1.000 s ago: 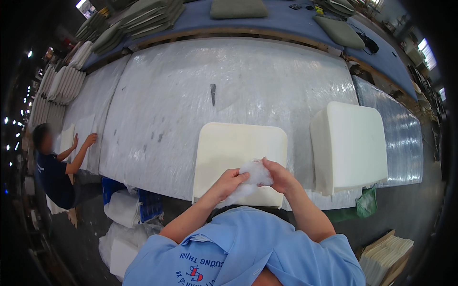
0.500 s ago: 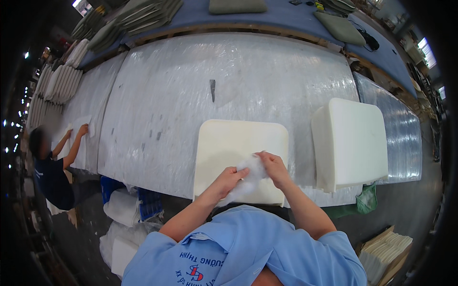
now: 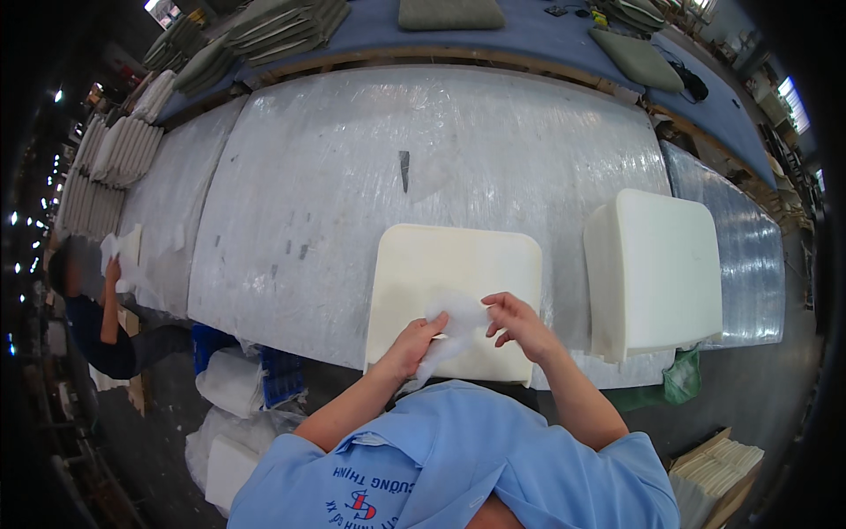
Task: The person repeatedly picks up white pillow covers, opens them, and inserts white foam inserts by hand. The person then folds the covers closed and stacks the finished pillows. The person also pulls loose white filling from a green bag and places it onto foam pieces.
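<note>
A wispy, half-see-through piece of white wadding (image 3: 456,328) hangs in front of me, above a cream foam seat pad (image 3: 414,256). My left hand (image 3: 412,347) pinches its left side, thumb on top, and the lower end trails toward my shirt. Just right of the wadding, my right hand (image 3: 522,328) is raised with fingers curled but apart, and nothing shows in it. The pad lies near the table's front edge, rounded corners away from me. A taller stack of white foam pads (image 3: 665,273) stands to its right.
Plastic film covers the table (image 3: 317,167), which has a dark torn strip (image 3: 404,171). Beyond it, a blue table (image 3: 538,33) bears grey-green cushions (image 3: 286,28). At far left a co-worker (image 3: 92,322) handles white material beside piled pads (image 3: 128,152). A blue crate (image 3: 280,377) stands below the table.
My right hand has let go of the wadding and moved slightly right and down, fingers spreading. My left hand keeps its hold. The co-worker has lifted a white piece. The view shifted slightly.
</note>
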{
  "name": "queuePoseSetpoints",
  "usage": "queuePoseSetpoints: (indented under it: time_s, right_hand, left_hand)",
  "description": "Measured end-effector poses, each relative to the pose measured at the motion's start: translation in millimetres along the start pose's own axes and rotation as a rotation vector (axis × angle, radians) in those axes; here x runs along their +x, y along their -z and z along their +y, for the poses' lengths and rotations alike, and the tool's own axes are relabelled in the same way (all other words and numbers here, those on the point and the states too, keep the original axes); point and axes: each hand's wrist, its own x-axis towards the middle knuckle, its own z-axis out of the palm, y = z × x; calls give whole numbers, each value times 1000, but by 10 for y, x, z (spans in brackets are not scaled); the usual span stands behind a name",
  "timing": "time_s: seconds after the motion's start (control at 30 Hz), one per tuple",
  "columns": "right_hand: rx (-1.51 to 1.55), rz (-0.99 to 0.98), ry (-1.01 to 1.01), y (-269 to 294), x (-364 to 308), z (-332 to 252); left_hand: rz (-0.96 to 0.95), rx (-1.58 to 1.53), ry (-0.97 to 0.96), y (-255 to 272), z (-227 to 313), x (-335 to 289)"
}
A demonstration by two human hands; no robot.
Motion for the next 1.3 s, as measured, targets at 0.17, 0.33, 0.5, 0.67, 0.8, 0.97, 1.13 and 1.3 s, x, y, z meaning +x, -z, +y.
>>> queuePoseSetpoints:
  time_s: [0.17, 0.33, 0.5, 0.67, 0.8, 0.97, 1.13, 1.3]
  right_hand:
    - [-112, 157, 117, -139, 128, 295]
    - [100, 207, 100, -107, 237, 297]
    - [-84, 277, 181, -160, 257, 302]
    - [-74, 272, 169, -317, 213, 332]
    - [-17, 224, 203, -457, 195, 396]
    - [-142, 239, 260, -414, 201, 549]
    - [-681, 358, 408, -103, 389, 588]
    - [-242, 536, 211, 881, 603, 638]
  left_hand:
    - [-5, 17, 2, -49, -42, -33]
    - [-170, 133, 86, 205, -135, -52]
    - [320, 1146, -706, 256, -52, -248]
    - [175, 1504, -633, -335, 79, -593]
    - [322, 1501, -755, -393, -115, -285]
    - [185, 1370, -668, -382, -225, -127]
    - [56, 1218, -485, -162, -372, -17]
    - [-182, 336, -157, -55, -337, -112]
